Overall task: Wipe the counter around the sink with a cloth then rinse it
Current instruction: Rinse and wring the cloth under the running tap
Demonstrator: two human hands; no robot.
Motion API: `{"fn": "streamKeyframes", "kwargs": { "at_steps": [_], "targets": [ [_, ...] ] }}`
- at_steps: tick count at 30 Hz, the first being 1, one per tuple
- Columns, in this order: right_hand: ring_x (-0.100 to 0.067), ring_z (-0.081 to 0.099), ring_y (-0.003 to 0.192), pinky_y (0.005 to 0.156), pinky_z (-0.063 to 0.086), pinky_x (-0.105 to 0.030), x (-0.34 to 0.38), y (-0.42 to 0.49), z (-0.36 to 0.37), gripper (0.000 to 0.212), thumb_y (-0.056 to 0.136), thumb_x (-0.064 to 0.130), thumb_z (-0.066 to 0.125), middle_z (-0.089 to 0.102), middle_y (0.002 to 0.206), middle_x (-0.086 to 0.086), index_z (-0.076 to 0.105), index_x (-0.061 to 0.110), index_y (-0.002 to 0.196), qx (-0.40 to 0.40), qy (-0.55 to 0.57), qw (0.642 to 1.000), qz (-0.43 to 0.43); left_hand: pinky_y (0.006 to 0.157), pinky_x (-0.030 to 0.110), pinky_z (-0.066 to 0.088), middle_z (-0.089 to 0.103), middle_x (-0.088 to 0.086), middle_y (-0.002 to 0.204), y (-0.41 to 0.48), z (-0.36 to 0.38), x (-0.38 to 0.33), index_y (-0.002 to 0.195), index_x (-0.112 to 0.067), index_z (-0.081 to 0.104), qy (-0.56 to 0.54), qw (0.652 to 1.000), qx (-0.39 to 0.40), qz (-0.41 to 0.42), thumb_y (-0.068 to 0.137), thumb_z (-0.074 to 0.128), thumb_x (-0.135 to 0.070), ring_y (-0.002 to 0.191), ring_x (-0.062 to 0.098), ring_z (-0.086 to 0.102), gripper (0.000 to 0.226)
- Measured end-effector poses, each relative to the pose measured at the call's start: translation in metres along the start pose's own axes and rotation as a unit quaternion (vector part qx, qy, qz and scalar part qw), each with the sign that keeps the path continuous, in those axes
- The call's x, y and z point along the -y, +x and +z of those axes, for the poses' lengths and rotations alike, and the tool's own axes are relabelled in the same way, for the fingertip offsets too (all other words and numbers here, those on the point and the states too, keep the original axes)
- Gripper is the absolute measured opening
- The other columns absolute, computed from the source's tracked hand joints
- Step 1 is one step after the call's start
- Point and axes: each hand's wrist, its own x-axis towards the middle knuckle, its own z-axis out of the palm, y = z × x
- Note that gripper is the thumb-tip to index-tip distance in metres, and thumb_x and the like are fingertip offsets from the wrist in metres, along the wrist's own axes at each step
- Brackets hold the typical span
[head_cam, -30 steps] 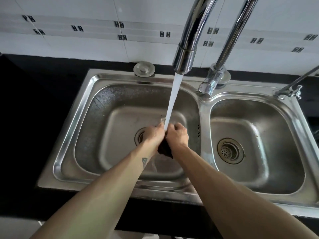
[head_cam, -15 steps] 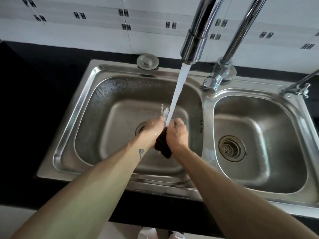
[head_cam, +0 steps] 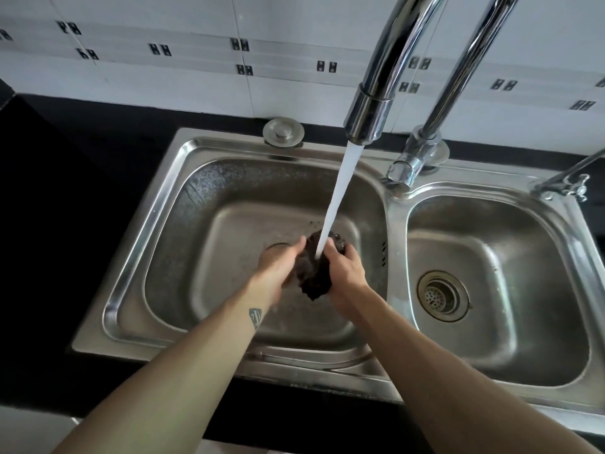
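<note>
A dark wet cloth (head_cam: 314, 273) is bunched between my two hands over the left basin of the steel double sink (head_cam: 157, 244). My left hand (head_cam: 278, 263) grips its left side and my right hand (head_cam: 343, 273) grips its right side. Water runs from the chrome faucet spout (head_cam: 368, 116) in a white stream (head_cam: 337, 198) straight onto the top of the cloth. The black counter (head_cam: 75, 191) surrounds the sink.
The right basin (head_cam: 530, 339) has a round drain strainer (head_cam: 440, 294). A round steel cap (head_cam: 283, 131) sits on the sink's back rim. A second small tap (head_cam: 563, 185) stands at the far right. White tiled wall behind.
My hands have parted a little and the cloth now bulges out between them, with more of it showing under the stream. The view shifted slightly.
</note>
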Motion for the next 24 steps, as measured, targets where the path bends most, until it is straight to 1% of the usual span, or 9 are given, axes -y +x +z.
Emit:
{"fn": "streamKeyframes", "kwargs": {
  "at_steps": [3,5,7,9,12,15,17,20,24],
  "targets": [
    [-0.033,0.072,0.096,0.082,0.059,-0.055,0.011,-0.008,0.008,0.081,0.061,0.078,0.059,0.070,0.112,-0.010,0.060,0.022,0.118,-0.012,0.116,0.991,0.065,0.081,0.042,0.057,0.077,0.004,0.103,0.001,0.008,0.019,0.109,-0.017,0.074,-0.076,0.992,0.091,-0.043,0.089,0.056,-0.067,0.095,0.024,0.072,0.056],
    [-0.030,0.069,0.101,0.091,0.056,-0.051,0.022,-0.024,0.010,0.086,0.065,0.083,0.046,0.069,0.113,-0.009,0.058,0.016,0.117,-0.011,0.075,0.996,0.049,0.077,0.037,0.061,0.077,0.006,0.099,0.005,0.016,0.020,0.107,-0.013,0.074,-0.138,0.981,0.135,-0.026,0.092,0.056,-0.058,0.089,0.023,0.074,0.050],
    [-0.028,0.065,0.101,0.095,0.052,-0.047,0.027,-0.040,0.011,0.060,0.087,0.069,0.040,0.067,0.108,-0.009,0.058,0.015,0.106,-0.031,-0.062,0.997,-0.026,0.051,0.021,0.053,0.074,0.003,0.076,0.003,0.023,0.017,0.090,-0.010,0.072,-0.149,0.981,0.124,-0.006,0.095,0.056,-0.047,0.063,0.017,0.071,0.040],
    [-0.029,0.065,0.097,0.092,0.052,-0.046,0.025,-0.053,0.013,0.040,0.099,0.050,0.043,0.069,0.102,-0.008,0.061,0.015,0.103,-0.063,-0.159,0.982,-0.084,0.041,0.016,0.047,0.068,0.003,0.062,0.001,0.025,0.011,0.078,-0.010,0.066,-0.155,0.982,0.111,0.003,0.101,0.049,-0.031,0.047,0.014,0.065,0.036],
    [-0.029,0.063,0.095,0.082,0.050,-0.035,0.013,-0.065,0.018,0.051,0.099,0.050,0.034,0.068,0.106,-0.010,0.064,0.011,0.109,-0.086,-0.225,0.957,-0.160,0.040,0.016,0.045,0.061,0.007,0.058,-0.004,0.023,-0.001,0.068,-0.008,0.060,-0.116,0.990,0.076,0.008,0.095,0.045,-0.013,0.039,0.015,0.060,0.031],
    [-0.032,0.057,0.105,0.080,0.039,-0.030,0.005,-0.064,0.026,0.065,0.088,0.043,0.019,0.061,0.117,-0.015,0.059,0.004,0.123,-0.051,-0.287,0.931,-0.220,0.044,0.018,0.044,0.063,0.003,0.055,-0.006,0.021,-0.006,0.066,-0.010,0.061,-0.083,0.996,0.031,0.014,0.093,0.048,-0.017,0.044,0.016,0.059,0.031],
    [-0.034,0.065,0.100,0.085,0.054,-0.036,0.011,-0.050,0.027,0.052,0.092,0.044,0.033,0.069,0.109,-0.013,0.063,0.012,0.120,-0.061,-0.225,0.961,-0.147,0.056,0.022,0.051,0.070,0.004,0.072,-0.006,0.021,-0.004,0.074,-0.009,0.067,-0.048,0.998,-0.006,0.039,0.095,0.050,-0.030,0.063,0.020,0.065,0.034],
    [-0.026,0.068,0.089,0.084,0.057,-0.034,0.021,-0.026,0.018,0.031,0.095,0.037,0.052,0.072,0.102,-0.006,0.067,0.019,0.114,-0.089,-0.157,0.984,-0.005,0.070,0.031,0.054,0.073,0.007,0.088,-0.012,0.024,0.000,0.090,-0.011,0.074,0.044,0.995,-0.041,0.081,0.096,0.050,-0.041,0.078,0.023,0.067,0.039],
    [-0.025,0.067,0.086,0.082,0.057,-0.042,0.020,-0.037,0.016,0.030,0.095,0.042,0.049,0.070,0.091,-0.004,0.067,0.017,0.095,-0.066,-0.166,0.982,-0.065,0.063,0.031,0.054,0.074,0.010,0.085,-0.010,0.021,-0.010,0.091,-0.006,0.075,0.033,0.996,-0.062,0.062,0.089,0.056,-0.035,0.072,0.025,0.067,0.035]
  ]
}}
